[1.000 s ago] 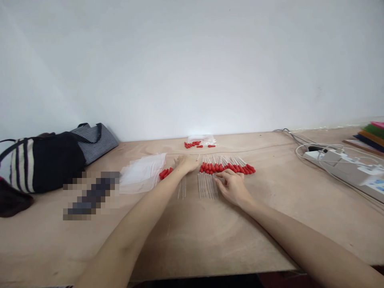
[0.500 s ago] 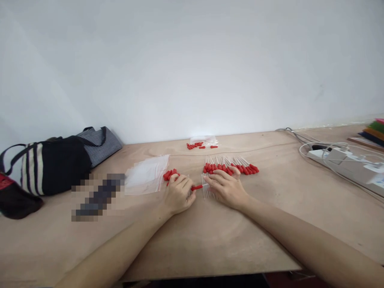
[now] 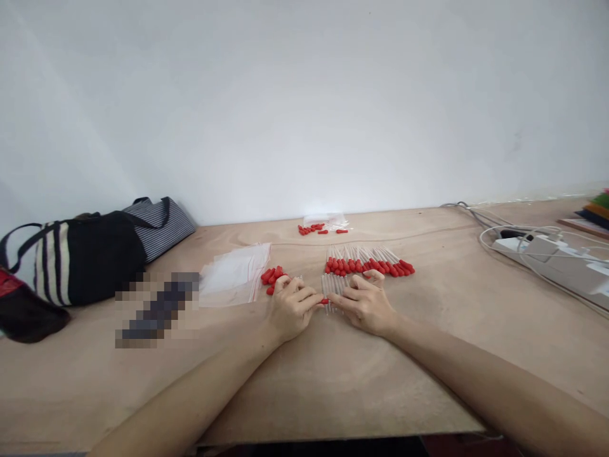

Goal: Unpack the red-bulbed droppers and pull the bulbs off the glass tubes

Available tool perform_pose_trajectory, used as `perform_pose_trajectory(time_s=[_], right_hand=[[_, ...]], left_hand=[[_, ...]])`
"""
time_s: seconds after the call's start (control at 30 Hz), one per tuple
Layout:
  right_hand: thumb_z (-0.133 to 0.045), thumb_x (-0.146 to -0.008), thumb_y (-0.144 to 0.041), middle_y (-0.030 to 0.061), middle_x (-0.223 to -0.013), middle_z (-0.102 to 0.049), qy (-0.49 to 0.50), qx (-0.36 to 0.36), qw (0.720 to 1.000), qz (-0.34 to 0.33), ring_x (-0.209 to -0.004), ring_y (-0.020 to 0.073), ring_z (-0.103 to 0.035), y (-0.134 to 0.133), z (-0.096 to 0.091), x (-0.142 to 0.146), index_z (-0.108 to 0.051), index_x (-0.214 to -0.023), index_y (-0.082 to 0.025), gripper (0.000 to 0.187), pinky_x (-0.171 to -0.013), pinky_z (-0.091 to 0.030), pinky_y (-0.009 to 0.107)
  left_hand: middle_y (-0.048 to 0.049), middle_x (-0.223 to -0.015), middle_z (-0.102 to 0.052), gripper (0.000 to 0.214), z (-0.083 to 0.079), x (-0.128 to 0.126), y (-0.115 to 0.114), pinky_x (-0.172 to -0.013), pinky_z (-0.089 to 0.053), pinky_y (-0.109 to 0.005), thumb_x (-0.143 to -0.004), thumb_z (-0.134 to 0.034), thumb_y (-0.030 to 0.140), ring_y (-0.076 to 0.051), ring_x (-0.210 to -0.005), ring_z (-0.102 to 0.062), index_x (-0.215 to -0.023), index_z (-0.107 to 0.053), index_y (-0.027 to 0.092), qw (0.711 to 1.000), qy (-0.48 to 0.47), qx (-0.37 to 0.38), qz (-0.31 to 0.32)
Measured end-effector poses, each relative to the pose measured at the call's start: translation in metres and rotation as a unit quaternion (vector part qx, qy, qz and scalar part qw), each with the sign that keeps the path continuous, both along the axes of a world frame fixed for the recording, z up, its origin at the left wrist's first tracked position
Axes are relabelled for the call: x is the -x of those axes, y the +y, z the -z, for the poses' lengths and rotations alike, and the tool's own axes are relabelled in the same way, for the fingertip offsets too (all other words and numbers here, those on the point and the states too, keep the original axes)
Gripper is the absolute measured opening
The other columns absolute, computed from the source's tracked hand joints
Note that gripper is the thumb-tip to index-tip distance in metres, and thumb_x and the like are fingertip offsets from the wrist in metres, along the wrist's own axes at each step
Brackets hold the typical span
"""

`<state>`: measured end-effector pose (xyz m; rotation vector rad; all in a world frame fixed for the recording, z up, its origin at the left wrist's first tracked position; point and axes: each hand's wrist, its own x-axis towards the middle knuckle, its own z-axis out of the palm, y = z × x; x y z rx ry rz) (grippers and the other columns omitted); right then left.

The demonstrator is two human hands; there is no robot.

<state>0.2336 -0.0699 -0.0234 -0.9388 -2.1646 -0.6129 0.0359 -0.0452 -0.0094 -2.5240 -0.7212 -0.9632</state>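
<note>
My left hand (image 3: 290, 306) and my right hand (image 3: 365, 303) meet over the wooden table (image 3: 333, 374). The left fingers pinch a small red rubber cap (image 3: 324, 301). The right fingers pinch a thin clear glass tube (image 3: 328, 298) whose end meets the cap. More bare clear tubes (image 3: 334, 285) lie under my right hand. Behind them is a row of tubes with red caps (image 3: 371, 263). A small heap of loose red caps (image 3: 272, 275) lies just behind my left hand.
A clear zip bag (image 3: 233, 274) lies left of the caps. Another small bag with red caps (image 3: 323, 225) sits near the wall. Striped bags (image 3: 90, 251) stand at the left. A power strip with white cables (image 3: 547, 251) and stacked coloured books (image 3: 594, 212) are at the right.
My left hand drew back from the loose caps with one red cap and met my right hand, which lifted a clear tube. The cap has slid closer onto the tube end.
</note>
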Motion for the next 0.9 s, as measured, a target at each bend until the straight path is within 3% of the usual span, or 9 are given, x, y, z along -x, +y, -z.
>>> perform_pose_trajectory(time_s=[0.2,0.37,0.53,0.63,0.73,0.83,0.9], right_hand=[[-0.047,-0.078,-0.014,-0.0041,-0.049,-0.049,-0.010,-0.017,1.000,-0.009,-0.063,0.0115,-0.038,0.000,0.002,0.000,-0.062,-0.084,-0.025,0.020,-0.079,-0.016,0.038],[-0.045,-0.079,-0.014,-0.0042,-0.048,-0.050,0.001,-0.030,0.999,-0.013,-0.062,0.0112,-0.039,-0.001,0.001,-0.005,-0.063,-0.083,-0.025,0.021,-0.079,-0.017,0.037],[-0.046,-0.081,-0.020,-0.0022,-0.058,-0.058,0.077,0.018,0.994,0.070,-0.064,0.0119,-0.043,0.004,-0.004,-0.029,-0.064,-0.089,-0.025,0.020,-0.076,-0.018,0.035],[-0.042,-0.081,-0.016,0.0006,-0.066,-0.061,0.077,0.093,0.985,0.125,-0.067,0.0135,-0.047,0.006,-0.006,-0.037,-0.062,-0.099,-0.023,0.028,-0.071,-0.019,0.032],[-0.040,-0.078,-0.012,0.0025,-0.071,-0.063,0.055,0.173,0.970,0.162,-0.069,0.0143,-0.050,0.007,-0.006,-0.037,-0.062,-0.096,-0.021,0.030,-0.067,-0.019,0.030],[-0.041,-0.075,-0.011,0.0026,-0.073,-0.064,0.066,0.237,0.951,0.184,-0.067,0.0136,-0.052,0.007,-0.005,-0.034,-0.063,-0.086,-0.020,0.027,-0.067,-0.020,0.029],[-0.041,-0.074,-0.010,0.0035,-0.074,-0.063,0.086,0.268,0.941,0.190,-0.068,0.0138,-0.052,0.009,-0.003,-0.031,-0.063,-0.082,-0.018,0.025,-0.066,-0.021,0.028]], left_hand=[[0.0034,-0.066,-0.066,0.017,-0.002,-0.001,-0.004,-0.076,-0.026,-0.038,-0.083,-0.050,0.023,-0.015,-0.068,-0.051,-0.070,-0.061,0.022,1.000,0.020,-0.008,-0.003],[0.0029,-0.071,-0.067,0.016,0.000,0.004,-0.002,-0.077,-0.028,-0.038,-0.081,-0.048,0.016,-0.015,-0.071,-0.053,-0.073,-0.061,0.021,1.000,0.014,-0.017,0.004],[0.0000,-0.077,-0.064,0.012,-0.004,0.019,0.007,-0.075,-0.034,-0.037,-0.082,-0.051,0.021,-0.016,-0.075,-0.053,-0.081,-0.062,0.022,0.997,-0.067,0.004,-0.050],[-0.0034,-0.081,-0.057,0.017,-0.008,0.025,0.017,-0.068,-0.043,-0.031,-0.084,-0.047,0.025,-0.015,-0.074,-0.054,-0.091,-0.063,0.021,0.985,-0.138,0.078,-0.072],[-0.0043,-0.086,-0.051,0.023,-0.012,0.031,0.028,-0.058,-0.047,-0.026,-0.085,-0.041,0.025,-0.012,-0.068,-0.057,-0.094,-0.060,0.018,0.951,-0.203,0.201,-0.121],[-0.0030,-0.085,-0.054,0.024,-0.019,0.036,0.040,-0.050,-0.048,-0.022,-0.082,-0.043,0.021,-0.011,-0.062,-0.059,-0.103,-0.053,0.017,0.907,-0.217,0.313,-0.181],[-0.0003,-0.078,-0.057,0.029,-0.024,0.036,0.050,-0.053,-0.049,-0.022,-0.077,-0.049,0.019,-0.011,-0.059,-0.060,-0.105,-0.047,0.017,0.891,-0.189,0.344,-0.229]])
